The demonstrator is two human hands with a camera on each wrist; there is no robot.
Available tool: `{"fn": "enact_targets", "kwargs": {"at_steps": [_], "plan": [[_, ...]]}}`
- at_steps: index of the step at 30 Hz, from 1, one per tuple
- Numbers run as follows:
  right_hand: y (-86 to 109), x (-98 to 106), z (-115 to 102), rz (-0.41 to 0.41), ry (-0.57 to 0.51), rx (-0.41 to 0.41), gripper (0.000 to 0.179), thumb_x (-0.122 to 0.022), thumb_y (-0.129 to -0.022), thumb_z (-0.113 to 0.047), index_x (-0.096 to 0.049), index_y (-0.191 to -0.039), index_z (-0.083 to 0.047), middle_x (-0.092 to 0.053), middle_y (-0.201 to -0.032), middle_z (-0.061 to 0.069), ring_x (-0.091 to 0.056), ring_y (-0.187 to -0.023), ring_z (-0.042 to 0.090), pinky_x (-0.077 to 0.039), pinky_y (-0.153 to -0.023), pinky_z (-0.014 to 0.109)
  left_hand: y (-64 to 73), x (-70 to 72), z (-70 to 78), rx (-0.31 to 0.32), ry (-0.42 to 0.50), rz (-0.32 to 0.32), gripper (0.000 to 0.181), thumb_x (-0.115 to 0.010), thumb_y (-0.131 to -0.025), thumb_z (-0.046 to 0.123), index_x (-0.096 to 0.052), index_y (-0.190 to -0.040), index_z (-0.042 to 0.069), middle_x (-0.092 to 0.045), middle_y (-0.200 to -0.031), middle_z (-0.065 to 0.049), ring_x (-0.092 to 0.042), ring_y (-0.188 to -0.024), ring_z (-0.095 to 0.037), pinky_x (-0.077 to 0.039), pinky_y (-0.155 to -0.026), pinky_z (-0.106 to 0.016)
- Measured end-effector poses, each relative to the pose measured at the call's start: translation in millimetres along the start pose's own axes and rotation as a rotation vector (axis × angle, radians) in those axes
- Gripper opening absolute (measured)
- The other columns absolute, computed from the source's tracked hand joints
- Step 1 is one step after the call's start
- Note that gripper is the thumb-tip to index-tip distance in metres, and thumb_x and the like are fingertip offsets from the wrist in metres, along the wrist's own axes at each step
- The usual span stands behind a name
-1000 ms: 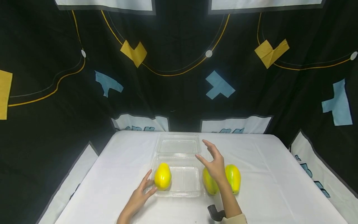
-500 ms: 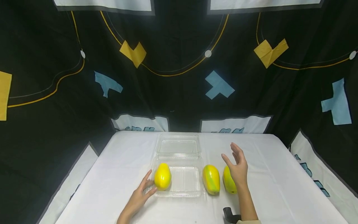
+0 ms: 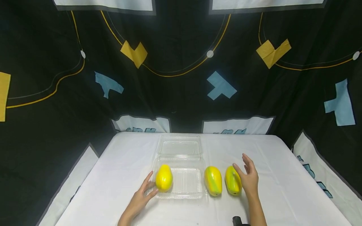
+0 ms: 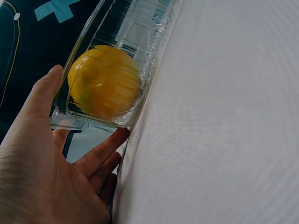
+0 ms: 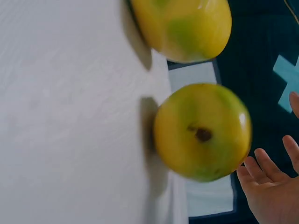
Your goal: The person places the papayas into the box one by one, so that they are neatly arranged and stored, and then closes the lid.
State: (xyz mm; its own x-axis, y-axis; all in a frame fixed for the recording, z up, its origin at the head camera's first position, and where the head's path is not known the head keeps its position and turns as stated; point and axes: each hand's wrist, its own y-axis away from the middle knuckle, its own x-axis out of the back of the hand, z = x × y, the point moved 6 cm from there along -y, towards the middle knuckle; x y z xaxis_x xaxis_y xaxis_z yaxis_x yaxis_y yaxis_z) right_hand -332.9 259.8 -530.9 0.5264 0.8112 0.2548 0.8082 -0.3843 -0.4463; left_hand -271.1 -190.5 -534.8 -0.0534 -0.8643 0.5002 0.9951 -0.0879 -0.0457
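Fabric, black with yellow and blue patches, hangs to the left of, behind and to the right of the white-covered table. The left hand sits at the left side of a clear plastic container, its thumb apart from the other fingers, which stretch along that side near the front corner. The container stands open on the table, its lid folded back flat on the far side. One yellow fruit lies in the left part of the base, the bare ribbed floor showing beside it. Just right of the container, on the table, lies a yellow-green fruit; a second green-streaked fruit lies a little farther right, apart from the first. The right hand is at this last one's right side, thumb and fingers apart and gently bent; whether the fingertips touch its skin I cannot tell. A black object shows beside the right forearm at the bottom edge.
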Motion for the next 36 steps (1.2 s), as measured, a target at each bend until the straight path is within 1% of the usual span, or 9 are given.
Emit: {"fn": "enact_targets", "kwargs": {"at_steps": [3,6,9,13,17,22,25,31,36], "plan": [[3.6,1,4,-0.045,-0.013,-0.054,0.061,-0.069,-0.078,-0.048,-0.044,-0.133,-0.041,-0.042,-0.138,-0.015,-0.038,-0.128,0.012,-0.031,-0.105,0.038,-0.2,0.3,-0.2,-0.001,0.004,-0.002,0.073,-0.058,-0.088,0.046,-0.018,-0.147,0.032,-0.05,-0.133,-0.015,-0.035,-0.126,-0.045,-0.018,-0.086,-0.078],[8.7,3,-4,-0.129,-0.027,-0.088,0.061,-0.069,-0.079,-0.046,-0.044,-0.134,-0.039,-0.039,-0.142,-0.01,-0.032,-0.131,0.021,-0.026,-0.106,0.047,-0.5,0.1,-0.1,-0.006,0.002,-0.004,0.072,-0.057,-0.088,0.045,-0.018,-0.147,0.032,-0.049,-0.133,-0.016,-0.035,-0.125,-0.046,-0.018,-0.086,-0.078],[13.4,7,-17,-0.212,-0.048,-0.088,0.061,-0.067,-0.084,-0.038,-0.041,-0.139,-0.032,-0.033,-0.146,-0.001,-0.027,-0.133,0.034,-0.022,-0.105,0.055,-0.6,0.0,-0.1,-0.006,0.001,-0.001,0.072,-0.058,-0.088,0.045,-0.019,-0.147,0.033,-0.049,-0.133,-0.016,-0.035,-0.125,-0.045,-0.019,-0.086,-0.078],[18.0,12,-31,-0.294,-0.098,-0.107,0.063,-0.066,-0.086,-0.027,-0.038,-0.142,-0.021,-0.029,-0.148,0.01,-0.025,-0.131,0.041,-0.022,-0.104,0.057,-0.4,0.5,0.6,-0.005,0.002,0.003,0.073,-0.058,-0.087,0.046,-0.019,-0.147,0.032,-0.05,-0.132,-0.016,-0.036,-0.126,-0.044,-0.019,-0.086,-0.078],[20.9,15,-31,-0.36,-0.117,-0.141,0.064,-0.067,-0.086,-0.025,-0.037,-0.142,-0.018,-0.028,-0.148,0.012,-0.027,-0.132,0.04,-0.024,-0.105,0.053,-0.6,0.6,1.6,-0.006,0.005,-0.001,0.074,-0.058,-0.087,0.046,-0.019,-0.147,0.031,-0.051,-0.131,-0.014,-0.034,-0.127,-0.044,-0.018,-0.087,-0.077],[23.8,12,-23,-0.418,-0.117,-0.195,0.063,-0.065,-0.087,-0.027,-0.036,-0.143,-0.019,-0.027,-0.147,0.017,-0.027,-0.131,0.042,-0.023,-0.103,0.06,-0.8,0.5,2.2,-0.006,0.01,-0.006,0.073,-0.058,-0.087,0.045,-0.018,-0.147,0.031,-0.052,-0.131,-0.013,-0.032,-0.128,-0.043,-0.018,-0.087,-0.077],[24.7,11,-21,-0.439,-0.117,-0.224,0.062,-0.065,-0.087,-0.027,-0.036,-0.142,-0.02,-0.027,-0.146,0.021,-0.029,-0.13,0.042,-0.022,-0.101,0.062,-0.9,-0.2,0.7,0.009,0.005,-0.002,0.074,-0.058,-0.087,0.047,-0.018,-0.147,0.032,-0.052,-0.131,-0.012,-0.031,-0.129,-0.043,-0.017,-0.088,-0.077],[27.6,7,-16,-0.477,-0.128,-0.274,0.062,-0.065,-0.086,-0.03,-0.037,-0.142,-0.023,-0.031,-0.145,0.015,-0.036,-0.127,0.038,-0.019,-0.102,0.063,-0.4,-0.3,1.5,0.012,-0.008,0.007,0.074,-0.058,-0.087,0.047,-0.019,-0.148,0.03,-0.052,-0.131,-0.013,-0.031,-0.128,-0.044,-0.018,-0.087,-0.077],[31.4,5,-18,-0.504,-0.152,-0.293,0.062,-0.065,-0.087,-0.031,-0.037,-0.142,-0.022,-0.03,-0.148,0.008,-0.028,-0.132,0.036,-0.015,-0.104,0.061,0.3,0.6,3.1,0.004,-0.006,0.005,0.073,-0.058,-0.087,0.047,-0.02,-0.147,0.031,-0.052,-0.13,-0.013,-0.034,-0.127,-0.045,-0.019,-0.086,-0.078]]}}
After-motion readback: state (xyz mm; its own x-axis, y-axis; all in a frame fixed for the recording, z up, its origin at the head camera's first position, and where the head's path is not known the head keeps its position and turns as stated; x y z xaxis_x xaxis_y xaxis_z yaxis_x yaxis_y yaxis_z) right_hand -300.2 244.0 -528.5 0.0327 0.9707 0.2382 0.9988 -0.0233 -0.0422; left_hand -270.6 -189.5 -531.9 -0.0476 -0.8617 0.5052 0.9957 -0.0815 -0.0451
